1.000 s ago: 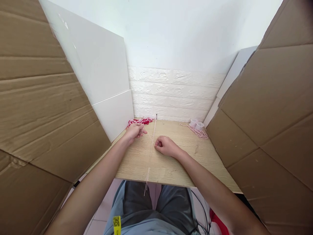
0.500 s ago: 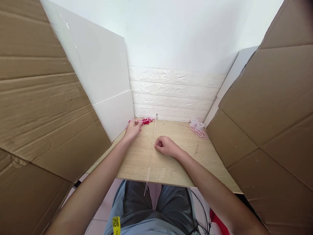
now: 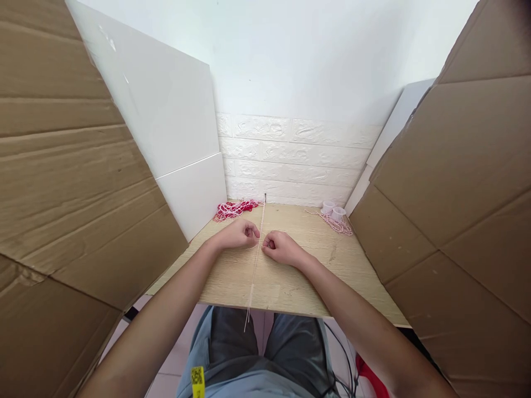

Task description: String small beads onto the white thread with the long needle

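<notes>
A thin pale cord (image 3: 255, 265) runs taut down the wooden table, from a small dark hook (image 3: 265, 195) at the back to a strip of tape (image 3: 251, 288) near the front edge. Its upper stretch looks thicker, and its loose ends hang over the edge. On the left side of the cord, my left hand (image 3: 240, 234) is closed in a pinch, with a faint fine thread by the fingertips. My right hand (image 3: 282, 247), also pinched, is close on the cord's right side. The fingertips nearly meet across it; what lies between them is barely visible.
Red and pink-white strings (image 3: 235, 209) lie in a heap at the back left. Two small clear cups (image 3: 333, 210) and a bundle of pink string (image 3: 338, 225) are at the back right. Cardboard panels (image 3: 468, 182) flank both sides of the table (image 3: 307, 293).
My left hand has come down and right from the red string heap to the taut cord, uncovering the heap. My right hand has stayed in place.
</notes>
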Demonstrator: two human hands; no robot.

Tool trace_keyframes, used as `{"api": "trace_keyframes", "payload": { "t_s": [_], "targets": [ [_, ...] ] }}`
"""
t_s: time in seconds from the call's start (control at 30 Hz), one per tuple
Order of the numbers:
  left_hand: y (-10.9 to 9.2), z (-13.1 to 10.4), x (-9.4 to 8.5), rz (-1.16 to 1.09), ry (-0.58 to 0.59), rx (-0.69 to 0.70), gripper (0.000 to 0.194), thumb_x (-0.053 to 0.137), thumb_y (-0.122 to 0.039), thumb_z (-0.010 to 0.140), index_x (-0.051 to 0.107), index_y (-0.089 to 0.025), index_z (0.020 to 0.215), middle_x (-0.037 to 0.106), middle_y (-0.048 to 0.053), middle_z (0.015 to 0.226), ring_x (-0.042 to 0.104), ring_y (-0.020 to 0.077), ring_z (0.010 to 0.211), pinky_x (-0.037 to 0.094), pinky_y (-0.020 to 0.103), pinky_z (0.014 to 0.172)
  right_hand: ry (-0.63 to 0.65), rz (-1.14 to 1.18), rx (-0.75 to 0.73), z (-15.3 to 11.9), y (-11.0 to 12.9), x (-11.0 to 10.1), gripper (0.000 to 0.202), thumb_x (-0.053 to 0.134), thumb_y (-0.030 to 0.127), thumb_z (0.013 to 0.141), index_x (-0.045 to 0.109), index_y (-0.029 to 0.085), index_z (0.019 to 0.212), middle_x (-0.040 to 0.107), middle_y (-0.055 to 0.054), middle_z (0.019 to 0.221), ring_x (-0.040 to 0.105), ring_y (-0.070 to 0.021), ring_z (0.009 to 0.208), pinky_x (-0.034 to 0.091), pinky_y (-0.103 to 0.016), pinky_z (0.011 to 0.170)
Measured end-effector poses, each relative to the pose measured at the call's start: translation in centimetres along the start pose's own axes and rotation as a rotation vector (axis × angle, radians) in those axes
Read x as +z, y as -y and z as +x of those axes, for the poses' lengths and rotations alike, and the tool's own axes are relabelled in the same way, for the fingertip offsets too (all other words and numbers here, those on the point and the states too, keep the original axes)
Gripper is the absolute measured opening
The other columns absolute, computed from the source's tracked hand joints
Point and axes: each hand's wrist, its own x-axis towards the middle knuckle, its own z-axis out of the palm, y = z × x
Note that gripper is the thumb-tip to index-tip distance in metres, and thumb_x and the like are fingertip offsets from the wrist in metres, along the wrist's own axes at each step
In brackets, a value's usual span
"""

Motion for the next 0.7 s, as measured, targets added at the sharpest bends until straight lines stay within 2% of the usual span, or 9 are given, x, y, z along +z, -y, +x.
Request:
{"api": "trace_keyframes", "payload": {
  "t_s": [0.17,0.3,0.43,0.6,0.7],
  "targets": [
    [0.30,0.08,0.38,0.058,0.101,-0.009,0.014,0.062,-0.026,0.068,0.070,-0.017,0.076,0.060,0.001,0.062,0.050,0.0135,0.057,0.033,0.024,0.050,0.000,0.009,0.011,-0.04,0.15,-0.07,0.006,0.058,0.013,0.077,0.063,0.015,0.076,0.059,0.000,0.072,0.050,-0.0103,0.065,0.033,-0.022,0.060],
    [0.08,0.06,-0.01,0.049,0.100,-0.021,0.018,0.062,-0.029,0.070,0.069,-0.016,0.079,0.059,0.001,0.065,0.050,0.0132,0.059,0.034,0.024,0.052,0.007,0.011,0.015,-0.07,0.18,-0.13,0.007,0.057,0.013,0.076,0.063,0.015,0.077,0.060,0.000,0.072,0.050,-0.0102,0.064,0.033,-0.022,0.060],
    [0.07,-0.02,-0.16,0.075,0.078,-0.029,0.026,0.066,-0.030,0.066,0.069,-0.016,0.088,0.055,-0.002,0.063,0.049,0.0127,0.057,0.034,0.024,0.052,0.005,0.004,0.027,0.00,0.08,-0.01,0.006,0.057,0.017,0.077,0.063,0.015,0.076,0.059,0.000,0.071,0.049,-0.0104,0.063,0.032,-0.022,0.058],
    [0.10,-0.10,-0.17,0.141,0.164,-0.043,0.019,0.061,-0.029,0.069,0.068,-0.016,0.080,0.057,-0.001,0.063,0.048,0.0132,0.057,0.032,0.025,0.051,0.013,0.019,0.031,-0.09,0.29,-0.16,0.007,0.057,0.016,0.077,0.064,0.015,0.078,0.060,0.000,0.073,0.050,-0.0104,0.065,0.033,-0.022,0.060],
    [-0.22,-0.17,-0.25,0.141,0.153,-0.031,0.018,0.060,-0.030,0.071,0.066,-0.016,0.080,0.056,-0.001,0.065,0.047,0.0131,0.058,0.032,0.025,0.052,0.017,0.014,0.039,-0.18,0.41,-0.31,0.007,0.057,0.016,0.077,0.064,0.015,0.078,0.060,-0.001,0.072,0.050,-0.0106,0.064,0.032,-0.022,0.059]
  ]
}}
